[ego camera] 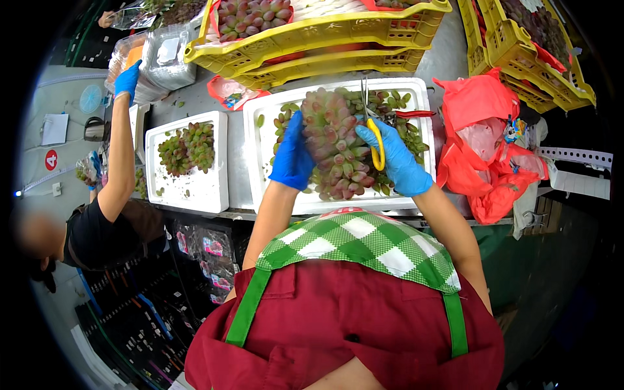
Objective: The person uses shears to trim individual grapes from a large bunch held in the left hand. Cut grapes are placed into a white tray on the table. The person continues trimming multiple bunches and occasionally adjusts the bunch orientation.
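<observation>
My left hand (294, 155), in a dark blue glove, holds the left side of a large bunch of reddish-green grapes (336, 146) above a white foam tray (253, 146). On the bunch's right side is my right hand (397, 153) in a lighter blue glove, with yellow-handled scissors (378, 146) in it, their blades pointing away from me. Loose green grapes (414, 139) and small clusters lie in the tray under and behind the bunch. Red-handled snips (414, 114) rest at the tray's right side. Whether the right fingertips also touch the bunch is unclear.
Left of the large tray stands a smaller foam tray (222, 161) with grape clusters (187, 148). Yellow crates (312, 53) rise behind, more at the back right. Red wrapping (482, 141) is heaped at right. A co-worker's gloved hand (127, 82) touches clear plastic boxes (168, 56).
</observation>
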`<move>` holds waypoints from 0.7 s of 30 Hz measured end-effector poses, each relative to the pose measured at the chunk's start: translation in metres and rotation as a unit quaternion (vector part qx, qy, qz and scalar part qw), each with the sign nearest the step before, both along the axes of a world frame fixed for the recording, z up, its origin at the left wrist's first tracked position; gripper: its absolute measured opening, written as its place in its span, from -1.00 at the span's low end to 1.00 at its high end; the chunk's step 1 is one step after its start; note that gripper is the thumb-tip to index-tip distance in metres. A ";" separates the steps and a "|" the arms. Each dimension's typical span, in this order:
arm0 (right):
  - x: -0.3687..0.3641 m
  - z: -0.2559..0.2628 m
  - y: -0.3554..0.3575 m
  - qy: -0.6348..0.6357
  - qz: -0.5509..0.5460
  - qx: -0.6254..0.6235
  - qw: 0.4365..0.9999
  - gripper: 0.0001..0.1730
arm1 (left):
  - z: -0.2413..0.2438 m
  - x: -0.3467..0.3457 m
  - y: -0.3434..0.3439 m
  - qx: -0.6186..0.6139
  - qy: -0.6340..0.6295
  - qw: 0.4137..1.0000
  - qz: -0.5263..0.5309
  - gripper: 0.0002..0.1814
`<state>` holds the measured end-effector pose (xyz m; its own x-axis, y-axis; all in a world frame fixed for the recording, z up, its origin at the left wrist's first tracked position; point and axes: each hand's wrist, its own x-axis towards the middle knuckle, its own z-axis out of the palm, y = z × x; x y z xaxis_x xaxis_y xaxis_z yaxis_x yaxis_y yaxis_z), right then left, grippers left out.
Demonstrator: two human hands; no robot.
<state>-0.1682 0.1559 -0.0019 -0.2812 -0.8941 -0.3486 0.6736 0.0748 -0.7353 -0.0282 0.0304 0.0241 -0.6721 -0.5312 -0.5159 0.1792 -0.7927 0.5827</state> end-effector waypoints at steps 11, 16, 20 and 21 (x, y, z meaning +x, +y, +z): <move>0.002 -0.028 -0.012 -0.028 0.074 0.004 0.997 -0.57 | -0.020 0.009 0.014 -0.018 0.206 0.977 -0.055 -0.21; 0.000 0.028 -0.025 0.214 0.113 0.014 0.970 -0.52 | -0.024 -0.002 0.016 0.197 0.546 0.814 -0.027 -0.20; -0.005 0.063 -0.013 0.572 0.007 0.008 0.820 -0.48 | -0.026 0.007 0.014 0.207 0.502 0.839 0.025 -0.19; -0.008 0.072 -0.005 0.545 0.043 -0.012 0.837 -0.48 | -0.027 0.009 0.013 0.204 0.502 0.840 0.021 -0.20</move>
<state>-0.1760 0.1509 0.0704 -0.3545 -0.9306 0.0907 -0.4054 0.0656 -0.9118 -0.0189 0.0438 -0.0030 -0.8620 -0.4825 0.1553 0.4516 -0.8702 -0.1971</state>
